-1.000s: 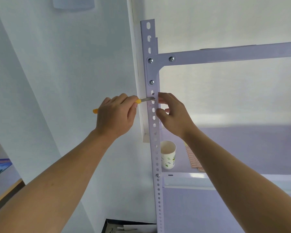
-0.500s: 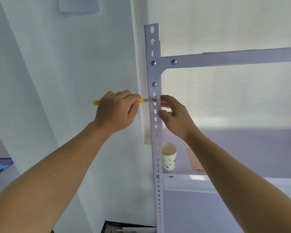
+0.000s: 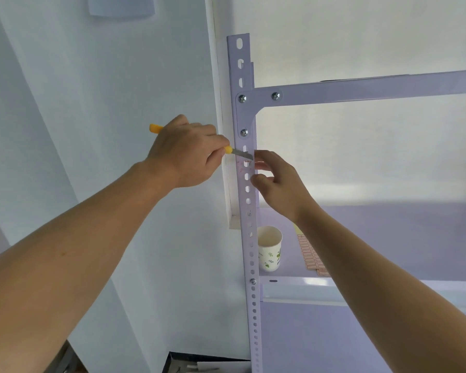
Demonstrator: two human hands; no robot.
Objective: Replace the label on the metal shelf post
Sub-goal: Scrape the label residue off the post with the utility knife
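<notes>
1. Where the white wall forms a corner, one metal shelf post (image 3: 249, 216) is seen standing upright. It is pierced by a single column of holes, and one cross beam (image 3: 361, 88) is joined to its right side near the top.
2. Four screws are counted on the post. Three are set in the corner bracket where the beam meets it, and one sits lower down, level with the shelf (image 3: 307, 283).
3. Two bare hands are raised to the post, one on each side. They are kept apart, with the post between them.
4. To the left of the post, the left hand (image 3: 184, 154) is clamped around the yellow handle of one scraper (image 3: 240, 154). The handle's end is seen sticking out behind the hand. The short metal blade is laid across the face of the post, just below the bracket.
5. To the right of the post, the right hand (image 3: 283, 184) is held with the thumb and forefinger tips at the post's right edge. The other fingers are curled. Whether anything is pinched or gripped there cannot be told.
6. One reddish label remnant (image 3: 248, 163) is seen on the face of the post, just beneath the blade and level with the right hand's fingertips.
7. On the shelf to the right of the post and below the hands, two things are counted. One paper cup (image 3: 269, 247) with a green leaf print stands upright just beside the post. One sheet of red-bordered labels (image 3: 310, 255) lies flat farther right, partly hidden by the right forearm.
</notes>
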